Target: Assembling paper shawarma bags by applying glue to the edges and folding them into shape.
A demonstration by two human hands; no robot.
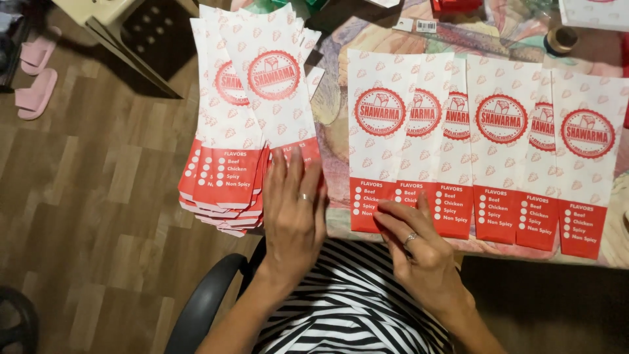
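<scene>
Pink slippers on wood floor, left hand flat, fingers straight, on stack of red-and-white paper bags, right hand fingers loosely bent, touching row of same paper bags

a home: pink slippers on wood-look floor, patterned tablecloth

Wood-look plank floor; pink slippers top left; patterned tablecloth; dark chair arm.

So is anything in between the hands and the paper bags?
Nothing visible. The left hand lies flat on the stack of paper bags, and the right hand touches the first bag in the row on the table.
</scene>
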